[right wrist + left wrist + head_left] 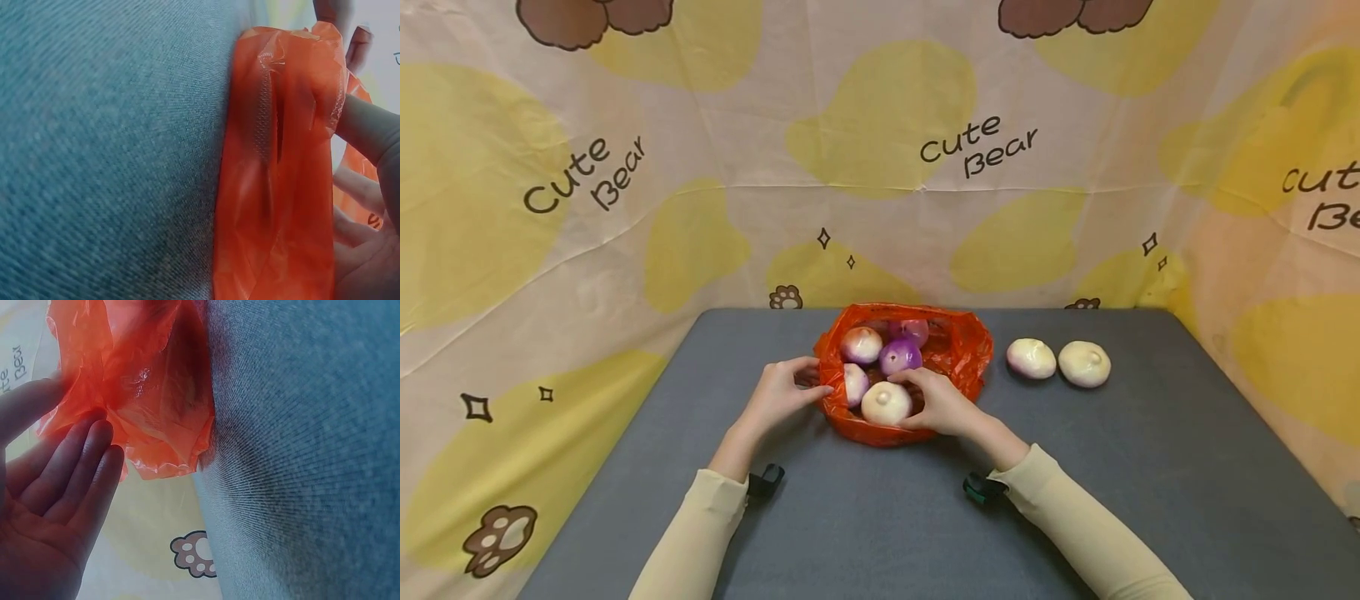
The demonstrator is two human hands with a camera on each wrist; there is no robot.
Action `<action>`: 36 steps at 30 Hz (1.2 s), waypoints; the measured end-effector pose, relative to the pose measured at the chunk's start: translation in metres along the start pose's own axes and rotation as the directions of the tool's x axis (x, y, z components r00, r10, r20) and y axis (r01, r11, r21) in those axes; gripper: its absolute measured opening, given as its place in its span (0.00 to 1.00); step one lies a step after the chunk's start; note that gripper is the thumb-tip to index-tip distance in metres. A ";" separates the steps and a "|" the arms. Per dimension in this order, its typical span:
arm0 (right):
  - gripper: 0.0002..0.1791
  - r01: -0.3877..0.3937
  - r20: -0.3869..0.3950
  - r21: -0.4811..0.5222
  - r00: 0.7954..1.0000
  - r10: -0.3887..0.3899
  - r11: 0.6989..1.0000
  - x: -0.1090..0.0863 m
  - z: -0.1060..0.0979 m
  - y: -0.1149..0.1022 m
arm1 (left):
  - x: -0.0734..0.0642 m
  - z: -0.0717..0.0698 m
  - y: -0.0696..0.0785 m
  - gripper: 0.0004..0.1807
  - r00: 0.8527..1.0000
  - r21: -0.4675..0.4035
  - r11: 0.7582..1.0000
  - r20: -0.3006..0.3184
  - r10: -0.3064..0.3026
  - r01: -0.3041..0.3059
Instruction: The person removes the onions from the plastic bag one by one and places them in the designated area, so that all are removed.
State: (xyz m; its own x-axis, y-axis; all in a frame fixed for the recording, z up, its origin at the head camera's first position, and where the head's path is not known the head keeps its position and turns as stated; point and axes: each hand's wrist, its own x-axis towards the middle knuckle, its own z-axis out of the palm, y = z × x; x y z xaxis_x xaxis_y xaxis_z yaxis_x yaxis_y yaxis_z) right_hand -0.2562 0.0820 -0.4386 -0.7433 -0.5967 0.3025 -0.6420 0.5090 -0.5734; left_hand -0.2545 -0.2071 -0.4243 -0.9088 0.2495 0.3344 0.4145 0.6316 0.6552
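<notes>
A red plastic bag [853, 429] sits with its mouth wide and rolled down, several onions inside. At its left rim my left hand [784, 390] pinches the film between thumb and fingers; the left wrist view shows the crumpled bag side [156, 394] there. My right hand [946, 404] reaches over the front right rim, thumb and fingers around a white onion [885, 405]. Behind that lie a purple onion [900, 357] and a white-and-purple onion [861, 344]. In the right wrist view the bag wall [275, 187] hides the onion, and the thumb passes over the rim.
On the table [865, 533], right of the bag, lie two loose onions: a purplish-white onion [1031, 358] and a whiter onion [1084, 364]. A patterned cloth [880, 167] hangs just behind the table's far edge.
</notes>
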 end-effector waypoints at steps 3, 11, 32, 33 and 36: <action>0.33 -0.005 0.016 -0.030 1.000 0.006 1.000 0.001 0.002 0.000 | -0.001 0.000 0.000 0.19 1.000 -0.002 1.000 0.001 0.000 0.000; 0.35 -0.040 0.033 -0.013 0.999 0.040 0.999 0.004 0.002 -0.001 | -0.001 -0.001 0.002 0.19 1.000 -0.008 1.000 -0.001 -0.007 0.007; 0.36 -0.066 0.020 0.016 0.998 0.065 0.998 0.006 -0.010 -0.002 | -0.001 -0.002 0.005 0.18 0.999 -0.023 0.999 0.014 -0.033 0.034; 0.37 -0.075 0.019 0.019 0.997 0.075 0.997 0.006 -0.011 -0.002 | -0.001 -0.002 0.005 0.18 0.999 -0.024 0.999 0.014 -0.034 0.034; 0.38 -0.107 0.014 0.029 0.994 0.107 0.994 0.005 -0.015 -0.003 | -0.001 -0.002 0.005 0.17 0.999 -0.028 0.999 0.013 -0.033 0.034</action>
State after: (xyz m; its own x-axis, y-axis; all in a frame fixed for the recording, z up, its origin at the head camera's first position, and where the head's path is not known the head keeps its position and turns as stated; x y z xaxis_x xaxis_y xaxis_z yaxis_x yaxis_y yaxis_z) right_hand -0.2611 0.0867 -0.4233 -0.8049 -0.5475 0.2288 -0.5527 0.5515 -0.6248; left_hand -0.2517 -0.2057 -0.4198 -0.9227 0.2380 0.3032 0.3847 0.6185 0.6852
